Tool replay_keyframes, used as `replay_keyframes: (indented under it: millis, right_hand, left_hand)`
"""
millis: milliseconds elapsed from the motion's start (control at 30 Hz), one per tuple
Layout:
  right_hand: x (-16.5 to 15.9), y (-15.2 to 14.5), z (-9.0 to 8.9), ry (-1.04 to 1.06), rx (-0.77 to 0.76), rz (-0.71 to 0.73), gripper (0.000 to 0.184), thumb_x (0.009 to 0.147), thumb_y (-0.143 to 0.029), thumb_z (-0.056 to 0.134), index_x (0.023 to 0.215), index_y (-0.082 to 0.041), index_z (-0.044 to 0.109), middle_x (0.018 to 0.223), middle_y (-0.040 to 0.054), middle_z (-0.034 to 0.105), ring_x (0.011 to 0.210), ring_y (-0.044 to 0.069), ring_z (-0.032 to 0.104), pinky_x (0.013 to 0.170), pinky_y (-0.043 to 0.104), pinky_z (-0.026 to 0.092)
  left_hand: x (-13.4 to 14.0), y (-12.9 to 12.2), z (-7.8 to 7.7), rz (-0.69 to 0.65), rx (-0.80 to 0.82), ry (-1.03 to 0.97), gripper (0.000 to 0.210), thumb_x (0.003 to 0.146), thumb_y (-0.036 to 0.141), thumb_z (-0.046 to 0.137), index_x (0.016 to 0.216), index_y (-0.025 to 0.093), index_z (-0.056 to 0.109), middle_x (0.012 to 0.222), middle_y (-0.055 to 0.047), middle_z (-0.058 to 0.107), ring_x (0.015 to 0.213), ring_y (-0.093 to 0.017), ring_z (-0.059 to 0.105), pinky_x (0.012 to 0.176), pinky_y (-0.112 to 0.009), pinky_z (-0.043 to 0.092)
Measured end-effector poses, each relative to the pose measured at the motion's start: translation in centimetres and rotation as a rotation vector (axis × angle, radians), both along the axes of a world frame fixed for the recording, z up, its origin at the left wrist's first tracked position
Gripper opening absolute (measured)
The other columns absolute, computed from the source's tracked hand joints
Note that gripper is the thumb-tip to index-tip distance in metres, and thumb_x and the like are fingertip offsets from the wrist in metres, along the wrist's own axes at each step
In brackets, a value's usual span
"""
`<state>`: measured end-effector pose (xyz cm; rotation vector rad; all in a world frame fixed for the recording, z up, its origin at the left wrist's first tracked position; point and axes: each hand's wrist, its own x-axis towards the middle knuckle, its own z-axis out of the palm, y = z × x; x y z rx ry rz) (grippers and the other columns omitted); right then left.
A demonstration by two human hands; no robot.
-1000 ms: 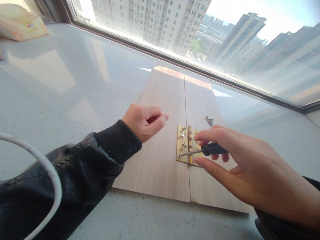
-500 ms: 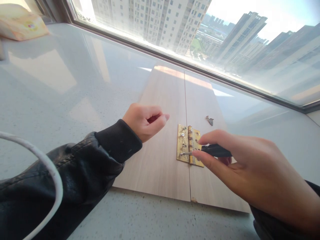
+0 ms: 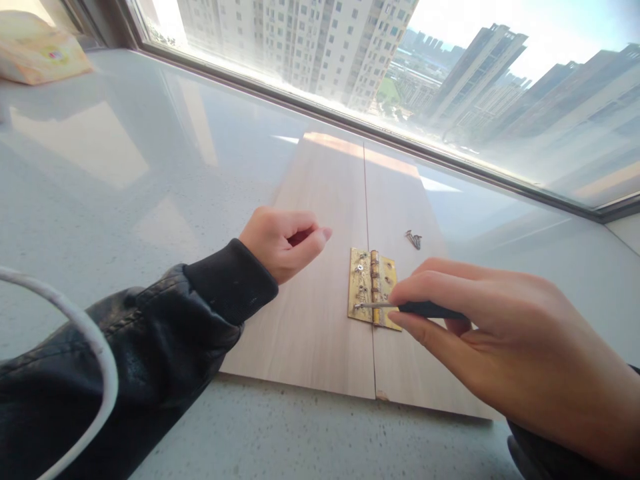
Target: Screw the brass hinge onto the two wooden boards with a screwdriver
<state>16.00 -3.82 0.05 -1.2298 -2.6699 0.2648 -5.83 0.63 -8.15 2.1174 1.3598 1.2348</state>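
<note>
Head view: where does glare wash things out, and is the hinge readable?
Head view: bright haze veils the lower window glass; head view: pale reflected patches lie on the countertop; head view: the hinge reads clearly in outline, its fine detail somewhat soft.

A bright window ledge (image 3: 290,430) high up, maybe in a home.
The ledge is wide, smooth and speckled like stone, and a big window (image 3: 340,115) runs along it. Outside stands a pale tower block (image 3: 295,47) with lots of little windows, and a green patch (image 3: 389,91) lies far below.
</note>
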Motion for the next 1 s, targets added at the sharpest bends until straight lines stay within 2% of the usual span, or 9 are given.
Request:
replay_keyframes:
  millis: [100, 167, 267, 367, 533, 733, 800, 900, 1000]
  right_hand:
    - [0.0, 0.0, -0.5, -0.072, 0.125, -0.141, 0.011, 0.085, -0.032, 0.054, 0.081, -0.024, 0.060, 0.057, -0.0034, 0.058, 0.046, 0.012, 0.049, 0.045, 0.026, 0.035]
    - [0.1, 0.0, -0.6, -0.098, 0.124, -0.159, 0.018, 0.084, -0.036, 0.054, 0.095, -0.023, 0.058, 0.070, -0.0009, 0.063, 0.047, 0.012, 0.050, 0.045, 0.027, 0.038]
    - [0.3, -0.1, -0.4, -0.082, 0.009, -0.082, 0.032, 0.082, -0.030, 0.055, 0.113, -0.023, 0.048, 0.096, 0.0040, 0.064, 0.056, 0.012, 0.055, 0.050, 0.027, 0.045]
    - [0.5, -0.1, 0.0, -0.015, -0.050, -0.023, 0.022, 0.083, -0.020, 0.051, 0.105, -0.024, 0.051, 0.087, 0.0020, 0.064, 0.060, 0.013, 0.059, 0.054, 0.026, 0.047]
    - [0.3, -0.2, 0.0, -0.042, 0.040, -0.031, 0.006, 0.081, -0.022, 0.056, 0.087, -0.024, 0.055, 0.066, -0.0019, 0.061, 0.048, 0.013, 0.054, 0.044, 0.025, 0.041]
    - [-0.4, -0.4, -0.7, -0.074, 0.162, -0.193, 0.021, 0.082, -0.041, 0.056, 0.077, -0.021, 0.052, 0.056, -0.0002, 0.060, 0.043, 0.016, 0.054, 0.040, 0.028, 0.039]
    - [-0.3, -0.3, -0.5, -0.098, 0.143, -0.156, 0.023, 0.082, -0.043, 0.056, 0.087, -0.020, 0.054, 0.072, 0.0036, 0.064, 0.049, 0.017, 0.056, 0.042, 0.029, 0.041]
    - [0.2, -0.1, -0.1, -0.037, 0.006, -0.022, 0.022, 0.084, -0.029, 0.054, 0.105, -0.022, 0.052, 0.094, 0.0055, 0.062, 0.061, 0.014, 0.058, 0.052, 0.027, 0.047]
    - [0.4, 0.1, 0.2, 0.042, -0.047, 0.031, 0.015, 0.083, -0.020, 0.054, 0.097, -0.025, 0.055, 0.079, -0.0003, 0.060, 0.056, 0.010, 0.054, 0.050, 0.023, 0.045]
  left_hand:
    - [0.0, 0.1, 0.0, -0.002, 0.005, 0.003, 0.037, 0.079, 0.026, 0.052, 0.046, 0.016, 0.040, 0.045, 0.007, 0.023, 0.044, -0.006, 0.024, 0.043, -0.022, 0.023]
    - [0.0, 0.1, -0.1, -0.004, 0.015, 0.000, 0.037, 0.079, 0.026, 0.052, 0.046, 0.016, 0.040, 0.045, 0.007, 0.023, 0.044, -0.006, 0.024, 0.043, -0.022, 0.023]
    - [0.0, 0.0, -0.1, -0.012, 0.028, 0.002, 0.036, 0.079, 0.025, 0.052, 0.046, 0.016, 0.040, 0.045, 0.007, 0.024, 0.043, -0.006, 0.024, 0.043, -0.022, 0.023]
    - [0.0, 0.0, -0.1, -0.007, 0.017, 0.012, 0.037, 0.079, 0.025, 0.052, 0.046, 0.016, 0.039, 0.045, 0.007, 0.023, 0.044, -0.006, 0.024, 0.043, -0.022, 0.023]
    - [0.1, -0.1, 0.1, -0.007, -0.006, 0.012, 0.037, 0.079, 0.027, 0.051, 0.046, 0.017, 0.037, 0.045, 0.007, 0.024, 0.044, -0.007, 0.025, 0.044, -0.023, 0.024]
    - [0.1, -0.1, 0.1, -0.002, -0.015, 0.014, 0.037, 0.079, 0.027, 0.051, 0.046, 0.018, 0.038, 0.045, 0.006, 0.024, 0.044, -0.007, 0.025, 0.044, -0.024, 0.024]
    - [0.0, -0.1, 0.1, -0.003, -0.006, 0.015, 0.036, 0.079, 0.027, 0.052, 0.046, 0.017, 0.038, 0.045, 0.006, 0.024, 0.044, -0.007, 0.024, 0.044, -0.023, 0.024]
    - [0.0, 0.0, 0.0, -0.008, 0.005, 0.013, 0.037, 0.079, 0.027, 0.052, 0.046, 0.017, 0.038, 0.045, 0.007, 0.024, 0.044, -0.007, 0.025, 0.044, -0.023, 0.024]
    - [0.0, 0.0, 0.0, -0.010, 0.027, 0.001, 0.037, 0.079, 0.027, 0.052, 0.046, 0.016, 0.039, 0.045, 0.007, 0.024, 0.043, -0.006, 0.025, 0.043, -0.022, 0.024]
